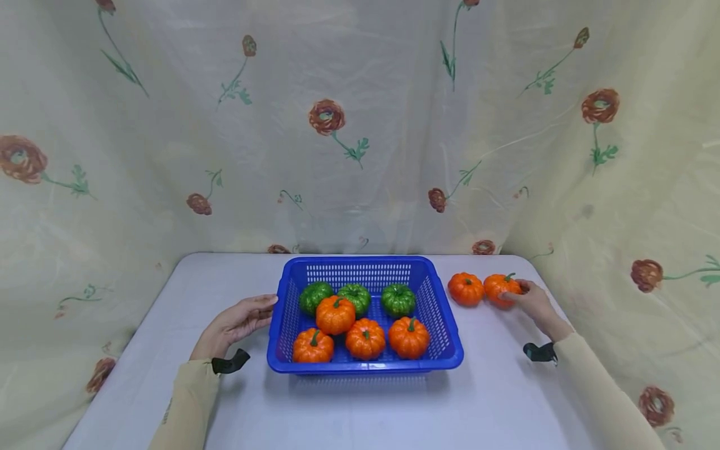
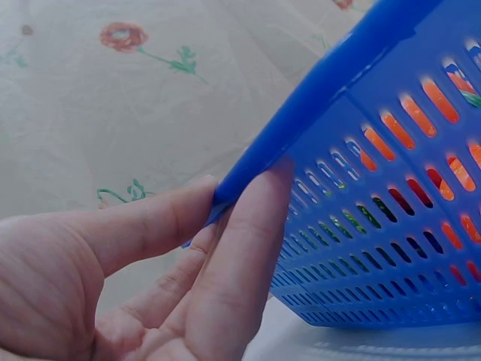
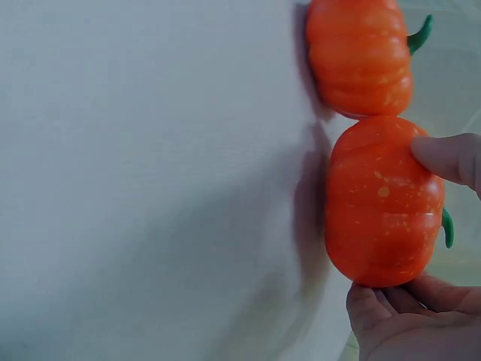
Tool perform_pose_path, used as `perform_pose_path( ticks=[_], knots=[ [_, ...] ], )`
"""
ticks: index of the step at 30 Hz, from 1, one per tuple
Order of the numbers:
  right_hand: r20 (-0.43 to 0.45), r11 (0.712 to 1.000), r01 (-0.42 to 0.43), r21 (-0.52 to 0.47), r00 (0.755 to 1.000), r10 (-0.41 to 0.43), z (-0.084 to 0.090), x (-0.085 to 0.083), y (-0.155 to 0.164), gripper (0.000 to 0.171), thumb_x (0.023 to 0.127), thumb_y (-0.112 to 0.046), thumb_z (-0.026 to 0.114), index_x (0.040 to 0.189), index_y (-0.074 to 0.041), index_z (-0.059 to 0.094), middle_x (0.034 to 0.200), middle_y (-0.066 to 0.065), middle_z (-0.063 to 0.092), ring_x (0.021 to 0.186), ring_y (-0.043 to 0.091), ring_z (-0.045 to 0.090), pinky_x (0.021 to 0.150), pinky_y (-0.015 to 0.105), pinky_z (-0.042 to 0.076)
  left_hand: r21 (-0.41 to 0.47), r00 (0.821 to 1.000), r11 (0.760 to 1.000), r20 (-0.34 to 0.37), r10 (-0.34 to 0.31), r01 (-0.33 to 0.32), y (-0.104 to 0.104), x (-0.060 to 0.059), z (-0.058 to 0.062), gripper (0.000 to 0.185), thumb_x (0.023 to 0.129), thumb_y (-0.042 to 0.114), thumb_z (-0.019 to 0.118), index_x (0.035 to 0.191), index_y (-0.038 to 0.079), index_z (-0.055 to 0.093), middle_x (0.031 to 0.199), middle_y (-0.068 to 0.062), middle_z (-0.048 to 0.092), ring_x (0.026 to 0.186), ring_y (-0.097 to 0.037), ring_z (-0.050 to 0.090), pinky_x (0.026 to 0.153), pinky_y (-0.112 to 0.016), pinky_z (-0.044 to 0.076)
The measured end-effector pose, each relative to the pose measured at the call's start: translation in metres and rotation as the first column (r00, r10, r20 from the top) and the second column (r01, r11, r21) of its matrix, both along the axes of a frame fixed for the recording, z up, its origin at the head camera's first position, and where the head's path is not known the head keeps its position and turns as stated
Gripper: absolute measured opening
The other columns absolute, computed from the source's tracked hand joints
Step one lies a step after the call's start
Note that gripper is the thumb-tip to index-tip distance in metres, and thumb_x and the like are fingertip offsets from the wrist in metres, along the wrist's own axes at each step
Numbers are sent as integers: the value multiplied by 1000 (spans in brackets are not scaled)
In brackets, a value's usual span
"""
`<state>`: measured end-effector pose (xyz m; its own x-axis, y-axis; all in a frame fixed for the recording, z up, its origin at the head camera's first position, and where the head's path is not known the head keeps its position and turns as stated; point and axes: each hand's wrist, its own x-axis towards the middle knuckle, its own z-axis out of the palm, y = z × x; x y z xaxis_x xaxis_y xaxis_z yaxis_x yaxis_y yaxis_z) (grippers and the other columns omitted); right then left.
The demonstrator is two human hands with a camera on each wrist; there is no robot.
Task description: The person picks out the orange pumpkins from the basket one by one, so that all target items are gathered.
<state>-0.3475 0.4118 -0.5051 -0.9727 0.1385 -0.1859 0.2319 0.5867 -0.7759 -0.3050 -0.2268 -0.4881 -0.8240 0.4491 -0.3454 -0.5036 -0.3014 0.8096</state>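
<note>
A blue slotted basket [image 1: 365, 365] stands mid-table and holds three green pumpkins [image 1: 398, 299] and several orange pumpkins [image 1: 365, 338]. My left hand [image 1: 242, 319] lies at the basket's left side. Its straight fingers [image 2: 240, 256] touch the rim [image 2: 361, 68]. Two more orange pumpkins sit on the table right of the basket. My right hand [image 1: 531, 300] grips the outer orange pumpkin [image 1: 499, 289] [image 3: 379, 203] between a fingertip [image 3: 451, 158] and the thumb. The other loose pumpkin [image 1: 465, 289] [image 3: 359, 56] sits right beside it, nearer the basket.
The white table [image 1: 495, 400] is bare in front of the basket and at the left. A cream curtain with red flowers [image 1: 360, 125] hangs close behind and around both sides.
</note>
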Motion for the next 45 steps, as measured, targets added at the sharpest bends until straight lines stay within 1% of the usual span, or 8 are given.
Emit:
perform_pose_path(
  ticks=[5,11,16,21,31,38,42,45],
  knots=[
    [-13,1000,-4,31,1000,4,-10,-1,1,86,84,-39,62,137,12,17,139,34,23,124,44,28,105,53,26,-1,1000,1000,5,5,-5,-1,-2,-2,38,91,12,55,125,0,41,103,-11,62,91,-19,63,85,-30,51],
    [34,999,-25,35,999,24,-8,-2,2,92,83,-44,61,138,11,13,140,33,19,125,44,25,105,54,26,-13,1000,1000,8,15,-15,-2,-3,-3,48,91,12,55,132,-2,33,103,-11,62,90,-19,63,84,-30,51],
    [15,999,-40,22,999,40,5,2,2,94,83,-46,61,139,11,11,142,32,18,127,44,24,104,55,26,-25,1000,1000,4,6,-6,1,0,0,49,91,12,55,132,-3,32,102,-10,62,90,-18,63,84,-30,51],
    [-73,996,-79,-41,994,76,31,5,-6,89,85,-39,61,139,11,11,142,34,17,129,47,19,105,56,23,-29,1000,999,-8,-13,12,3,3,4,47,91,12,54,131,-2,34,102,-9,62,90,-17,63,84,-29,51],
    [-141,964,-263,48,953,267,85,24,-64,87,81,-41,65,139,7,21,140,28,28,127,45,27,102,55,30,-26,1000,1000,1,2,-2,3,4,6,47,90,12,56,130,-2,35,102,-9,62,89,-18,63,84,-29,51],
    [-131,921,-377,93,913,387,103,34,-103,82,79,-43,67,138,-1,29,139,21,35,126,42,34,97,52,38,-23,1000,1000,0,3,-3,2,4,5,44,91,11,54,129,-2,36,102,-10,62,90,-18,62,85,-29,51],
    [-152,897,-434,82,884,441,111,39,-122,79,78,-39,69,136,0,32,136,22,39,125,40,36,98,51,37,-34,1000,999,10,15,-15,2,2,6,48,90,12,56,131,-1,35,102,-9,62,90,-17,62,86,-30,50],
    [-121,876,-476,71,868,482,112,42,-137,78,77,-38,70,135,0,34,135,21,40,125,38,37,100,50,36,-45,1000,999,6,17,-17,1,2,5,50,89,13,57,131,-1,35,103,-8,61,90,-17,62,86,-29,50]
  ],
)
